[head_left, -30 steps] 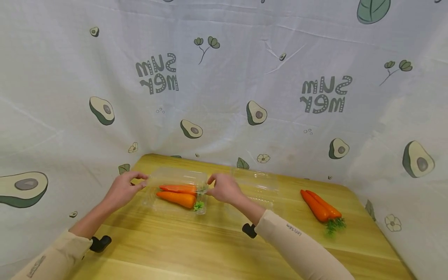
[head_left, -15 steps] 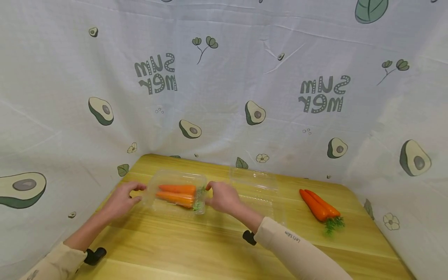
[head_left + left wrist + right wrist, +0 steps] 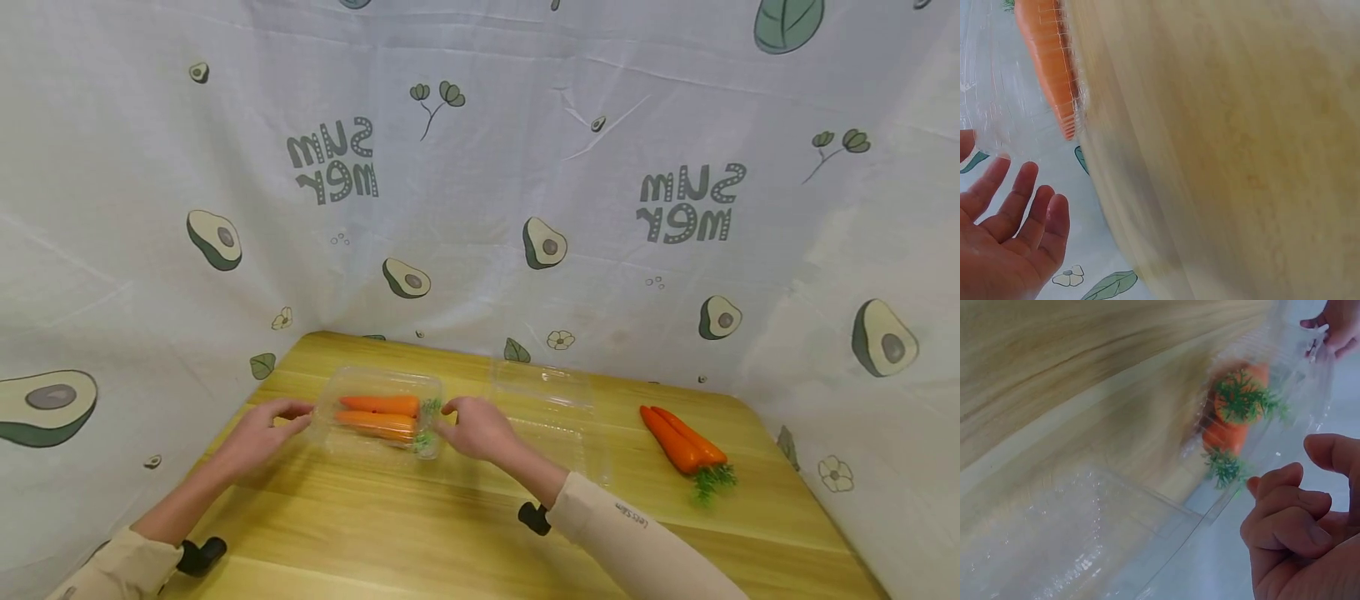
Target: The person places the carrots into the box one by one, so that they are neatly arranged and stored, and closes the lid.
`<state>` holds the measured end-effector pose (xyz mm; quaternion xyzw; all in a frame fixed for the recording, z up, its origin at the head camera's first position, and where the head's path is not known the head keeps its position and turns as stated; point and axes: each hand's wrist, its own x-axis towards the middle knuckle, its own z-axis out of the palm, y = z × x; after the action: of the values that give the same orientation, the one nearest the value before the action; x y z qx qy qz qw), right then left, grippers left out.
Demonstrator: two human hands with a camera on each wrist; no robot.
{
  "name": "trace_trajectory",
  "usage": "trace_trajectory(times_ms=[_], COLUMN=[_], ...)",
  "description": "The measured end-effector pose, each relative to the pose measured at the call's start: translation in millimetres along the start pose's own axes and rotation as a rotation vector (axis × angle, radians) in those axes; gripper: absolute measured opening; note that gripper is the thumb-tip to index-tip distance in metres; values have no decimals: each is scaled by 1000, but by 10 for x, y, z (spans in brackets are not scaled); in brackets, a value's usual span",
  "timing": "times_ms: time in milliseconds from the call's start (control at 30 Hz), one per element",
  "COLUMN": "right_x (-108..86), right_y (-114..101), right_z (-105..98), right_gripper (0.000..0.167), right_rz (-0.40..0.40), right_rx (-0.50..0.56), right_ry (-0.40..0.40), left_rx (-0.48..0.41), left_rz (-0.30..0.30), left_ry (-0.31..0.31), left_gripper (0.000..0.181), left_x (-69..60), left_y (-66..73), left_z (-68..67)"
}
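Observation:
A clear plastic clamshell box (image 3: 352, 383) with its lid down lies at the left of the table. Two orange carrots (image 3: 378, 425) with green leafy tops lie side by side inside it. At the box's left end, my left hand (image 3: 258, 433) pinches the rim between thumb and index finger; in the left wrist view its other fingers (image 3: 1019, 197) are loosely extended. My right hand (image 3: 476, 429) holds the opposite end beside the leaves, thumb and index finger at the rim. In the right wrist view its remaining fingers (image 3: 1291, 525) are curled.
A second clear plastic box (image 3: 551, 442) stands open to the right of the first, its lid raised toward the back. Two more carrots (image 3: 678, 442) lie at the table's right. A printed white curtain (image 3: 480, 208) hangs behind the wooden table (image 3: 375, 533).
The lid has come down over the carrots in the left box. Both hands have moved lower along with it, staying at the box's two ends. The carrots at right stay put.

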<state>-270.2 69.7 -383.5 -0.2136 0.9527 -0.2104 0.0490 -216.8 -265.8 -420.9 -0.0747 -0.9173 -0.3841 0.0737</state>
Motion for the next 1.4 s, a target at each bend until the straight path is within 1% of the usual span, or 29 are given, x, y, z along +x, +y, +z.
trace_trajectory(times_ms=[100, 200, 233, 333, 400, 433, 500, 600, 733, 900, 967, 1233, 1400], right_x=[-29, -42, -43, -47, -50, -51, -54, -52, -54, -51, -49, -31, -33], right_y=[-18, -31, -33, -29, -23, -18, -12, -6, -16, -39, -46, -49, -45], right_z=[4, 22, 31, 62, 76, 84, 98, 123, 145, 162, 166, 190, 206], right_gripper=[41, 32, 32, 45, 49, 47, 40, 31, 28, 34, 34, 25, 27], right_rz=[16, 29, 32, 43, 68, 82, 114, 136, 148, 163, 174, 229, 251], right_rx=[51, 117, 144, 229, 291, 327, 394, 485, 574, 645, 668, 757, 802], right_ry=[-21, -50, -63, -103, -138, -157, -193, -239, -278, -309, -313, -310, -307], left_rx=[3, -10, -24, -55, -91, -118, -164, -228, -292, -340, -349, -372, -363], left_rz=[-46, -112, -145, -232, -280, -305, -334, -367, -382, -394, -401, -391, -394], left_ry=[-12, -52, -78, -155, -205, -227, -253, -273, -277, -263, -255, -243, -240], left_gripper=[44, 46, 46, 43, 44, 44, 46, 45, 38, 32, 32, 31, 32], left_x=[8, 17, 23, 52, 76, 84, 93, 95, 93, 92, 92, 96, 98], left_y=[-14, -19, -17, -19, -24, -28, -34, -37, -33, -16, -7, -7, -9], left_z=[4, -10, -19, -44, -55, -55, -52, -42, -31, -28, -29, -17, -16])
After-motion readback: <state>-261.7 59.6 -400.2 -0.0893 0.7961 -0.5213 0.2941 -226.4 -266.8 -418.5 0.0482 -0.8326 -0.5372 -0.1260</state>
